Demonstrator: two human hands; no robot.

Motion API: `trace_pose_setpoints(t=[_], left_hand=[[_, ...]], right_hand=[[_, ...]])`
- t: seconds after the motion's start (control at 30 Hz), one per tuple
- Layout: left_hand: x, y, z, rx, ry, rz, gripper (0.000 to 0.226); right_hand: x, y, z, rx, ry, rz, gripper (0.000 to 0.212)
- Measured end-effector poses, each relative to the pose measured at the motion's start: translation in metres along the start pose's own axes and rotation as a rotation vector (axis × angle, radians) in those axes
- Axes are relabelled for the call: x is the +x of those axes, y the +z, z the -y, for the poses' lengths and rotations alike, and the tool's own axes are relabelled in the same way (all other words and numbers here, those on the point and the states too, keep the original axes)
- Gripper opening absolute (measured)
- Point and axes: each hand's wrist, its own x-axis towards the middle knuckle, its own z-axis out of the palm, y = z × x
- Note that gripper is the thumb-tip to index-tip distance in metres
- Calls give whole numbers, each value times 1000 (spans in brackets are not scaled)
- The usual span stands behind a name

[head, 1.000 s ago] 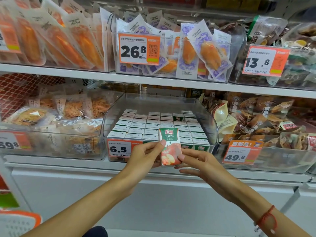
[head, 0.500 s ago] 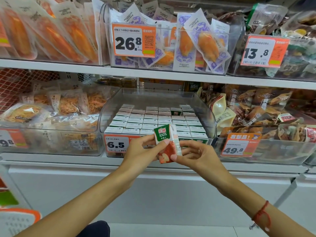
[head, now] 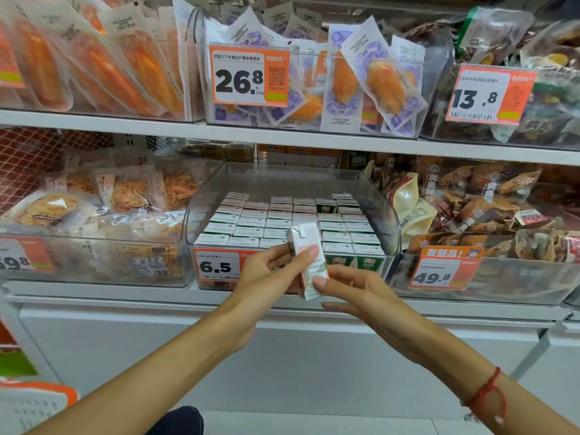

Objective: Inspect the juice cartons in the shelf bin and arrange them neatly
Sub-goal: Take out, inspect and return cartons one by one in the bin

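Both hands (head: 314, 282) pinching 1 juice carton (head: 307, 265), tilted, front of bin (head: 389, 221)

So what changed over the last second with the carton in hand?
The small juice carton was turned: its green-and-orange front, facing the camera earlier, is now away, showing a white printed side. Left hand and right hand both kept hold. The clear bin stayed unchanged.

Your left hand (head: 266, 274) and right hand (head: 354, 293) hold one carton (head: 306, 262) between them, tilted, its white printed side toward you, just in front of the clear bin (head: 314, 180). Your left thumb lies across its face; a right fingertip presses its lower edge. In the bin, cartons (head: 282, 221) stand in tidy rows behind a 6.5 tag (head: 216, 266).
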Motion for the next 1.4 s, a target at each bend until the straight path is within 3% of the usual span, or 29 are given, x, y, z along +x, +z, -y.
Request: trace_pose_setpoints(t=[0.17,0.3,0.4,0.53,0.77,0.9,1.2,1.4], left_hand=[[1,-1,4,66,37,-6,11],[3,-2,9,85,17,-49,19],[2,0,13,41,-13,-17,19],[2,-2,12,52,-36,-13,17],[1,-16,1,183,-86,132,23],[4,-14,-2,274,63,120,29],[-2,-13,-6,594,472,145,46],[-3,-11,-6,651,551,130,41]], right_hand=[[0,1,-4,-21,-81,-200,35],[-1,0,-8,-276,-241,-518,42],[-1,2,-11,-438,-338,-579,52],[-1,4,-13,-474,-307,-497,56],[0,-19,-5,-99,-190,-297,29],[0,-20,-5,-127,-218,-249,37],[-11,-28,4,-397,-539,-266,41],[-15,-31,5,-493,-574,-294,40]])
